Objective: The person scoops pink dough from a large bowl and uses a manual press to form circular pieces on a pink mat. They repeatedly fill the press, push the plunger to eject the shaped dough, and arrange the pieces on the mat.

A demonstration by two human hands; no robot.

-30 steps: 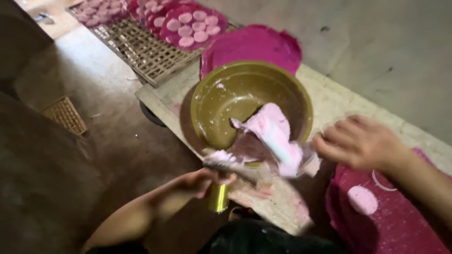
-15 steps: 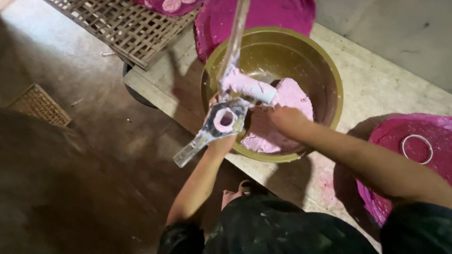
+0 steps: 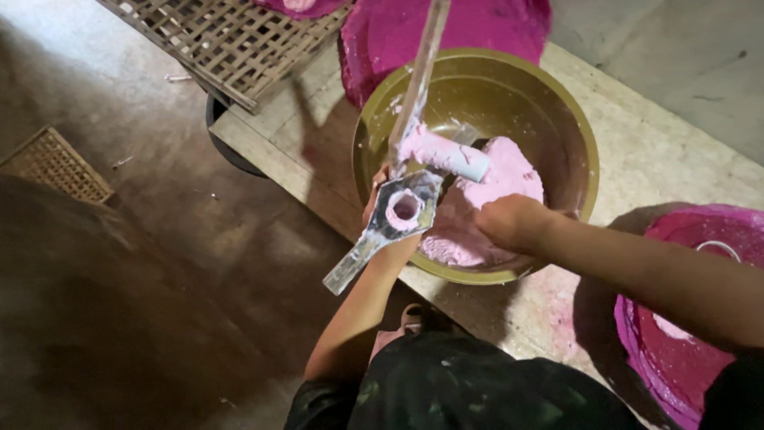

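Near the middle of the frame the left hand (image 3: 387, 231) is closed around a flat metal mould (image 3: 395, 216), a pale strip with a round hole in its wide part, the hole ringed with pink dough. Most of that hand is hidden behind the mould, with only the fingers showing at its edges. One end of the mould slants down to the lower left, past the edge of the tabletop (image 3: 676, 167).

Just right of it the right hand (image 3: 513, 223) is curled and presses down into the lump of pink dough (image 3: 493, 199) that lies in the lower right part of the olive-green bowl (image 3: 477, 87). Its fingertips are buried in the dough, so whether it pinches a piece cannot be told.

A long pale handle (image 3: 422, 76) rises from the mould to the top of the frame, and a white roller (image 3: 444, 155) smeared with pink crosses it just above the hands.

The bowl sits on the pale tabletop. A pink cloth (image 3: 446, 28) lies beyond it at the top, a pink tray (image 3: 676, 342) at the lower right, and a woven bamboo rack (image 3: 223, 40) at the upper left.
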